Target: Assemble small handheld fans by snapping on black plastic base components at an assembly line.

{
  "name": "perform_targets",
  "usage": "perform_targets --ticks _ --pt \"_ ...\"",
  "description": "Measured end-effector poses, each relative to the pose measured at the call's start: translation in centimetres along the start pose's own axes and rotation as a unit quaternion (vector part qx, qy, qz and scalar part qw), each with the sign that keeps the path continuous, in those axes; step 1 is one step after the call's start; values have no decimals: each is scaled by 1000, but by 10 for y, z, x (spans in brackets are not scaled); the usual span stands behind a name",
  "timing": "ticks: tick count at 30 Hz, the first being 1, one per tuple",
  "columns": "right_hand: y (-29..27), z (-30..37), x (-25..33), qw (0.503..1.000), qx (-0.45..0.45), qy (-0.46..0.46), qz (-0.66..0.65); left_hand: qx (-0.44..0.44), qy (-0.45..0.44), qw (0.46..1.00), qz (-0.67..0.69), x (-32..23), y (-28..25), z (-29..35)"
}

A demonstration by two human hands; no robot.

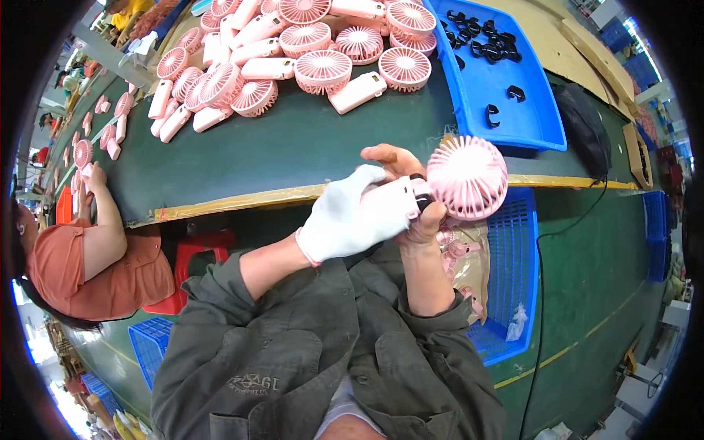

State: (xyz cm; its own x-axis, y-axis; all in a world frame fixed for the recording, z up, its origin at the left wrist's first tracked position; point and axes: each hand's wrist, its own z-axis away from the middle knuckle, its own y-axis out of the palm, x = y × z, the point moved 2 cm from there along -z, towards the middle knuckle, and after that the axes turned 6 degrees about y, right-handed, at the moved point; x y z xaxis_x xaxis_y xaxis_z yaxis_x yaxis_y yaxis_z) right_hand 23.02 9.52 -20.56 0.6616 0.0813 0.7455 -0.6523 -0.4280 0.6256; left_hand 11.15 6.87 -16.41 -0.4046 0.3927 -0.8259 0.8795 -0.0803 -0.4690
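In front of me I hold a pink handheld fan point(467, 178), its round caged head pointing right and its handle lying to the left. My left hand point(343, 218), in a white glove, is wrapped round the handle. My bare right hand point(423, 220) closes about the fan's neck, its thumb against a black curved clip point(421, 194) that sits at the joint between handle and head. Some of the right fingers are hidden behind the fan. Beyond my hands, a pile of similar pink fans point(323, 70) lies on the green table point(308, 147).
A blue tray point(539, 136) holds several loose black clips point(499, 44). Right of it lies a black bag point(581, 132) with a cable hanging down. Below the table edge stands a blue basket point(517, 257) with pink fans and cardboard. On my left a co-worker point(95, 264) sits handling a fan.
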Motion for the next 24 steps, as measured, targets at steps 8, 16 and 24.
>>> perform_targets --ticks 8,16,24 --pt "-60 87 13 965 -134 -157 161 -17 213 955 -207 24 -19 -35" --pt "-209 262 -64 768 -615 145 -104 1 203 923 -327 62 -18 -116" --pt "-148 172 7 681 -438 158 565 104 14 955 -276 74 -25 -152"
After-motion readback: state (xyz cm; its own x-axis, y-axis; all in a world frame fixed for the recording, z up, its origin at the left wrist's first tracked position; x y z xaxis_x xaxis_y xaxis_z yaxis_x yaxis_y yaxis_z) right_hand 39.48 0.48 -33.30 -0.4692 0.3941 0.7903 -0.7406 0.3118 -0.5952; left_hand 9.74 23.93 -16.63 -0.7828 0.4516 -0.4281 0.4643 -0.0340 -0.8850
